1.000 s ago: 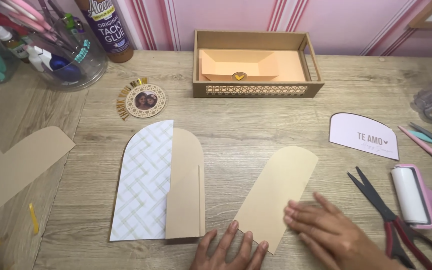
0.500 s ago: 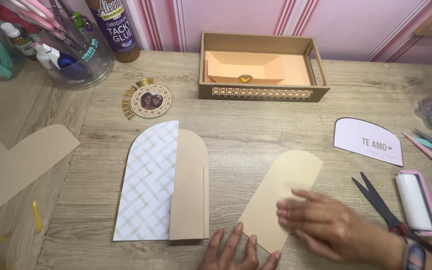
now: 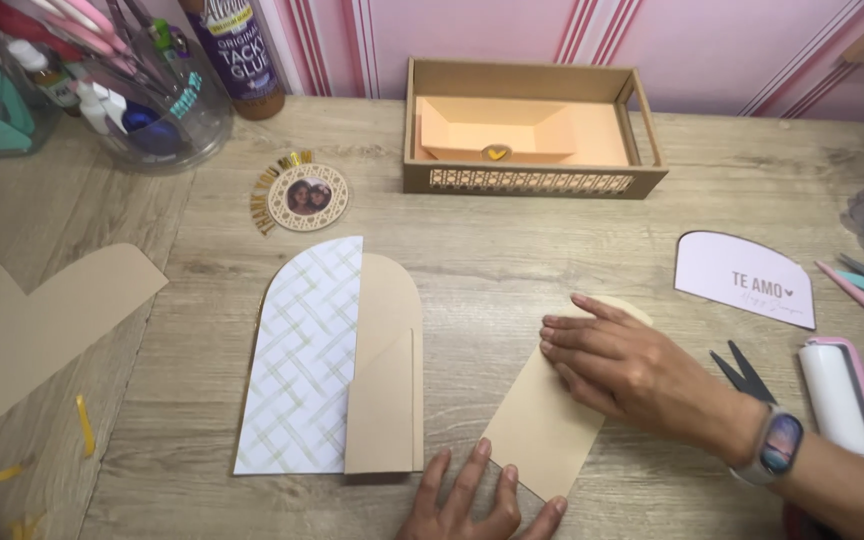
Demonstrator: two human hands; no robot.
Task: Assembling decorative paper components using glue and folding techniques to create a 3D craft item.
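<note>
At the near edge of the pale wooden tabletop [image 3: 512,260], the left hand [image 3: 477,500] is laid flat with its fingers spread and nothing gripped, its fingertips touching the lower end of a tan arched strip of kraft card [image 3: 542,420]. The strip is tilted, its rounded top leaning to the right. The right hand [image 3: 627,365] is pressed palm-down on the upper part of that strip, fingers straight and close together, so that nothing is clasped; a watch with a dark screen [image 3: 782,443] is worn on its wrist.

Just beside the left hand, an arched card with a white and green lattice pattern [image 3: 302,360] is seen lying flat, with a tan arched kraft piece [image 3: 387,370] overlapping its right half. To the right of the hands, black scissors [image 3: 742,372] and a pink-handled roller with a white drum [image 3: 845,400] are placed near each other. A large tan cut-out of kraft card [image 3: 32,320] is spread over the left edge of the table.

Farther off, a white arched card with printed lettering [image 3: 747,278] is found on the right, and a round photo tag with a gold fringe [image 3: 305,197] toward the left. Against the pink striped wall, an open kraft box with a peach paper insert [image 3: 527,130], a glue bottle with a purple label [image 3: 237,50] and a clear glass bowl of pens and tools [image 3: 142,90] are ranged.
</note>
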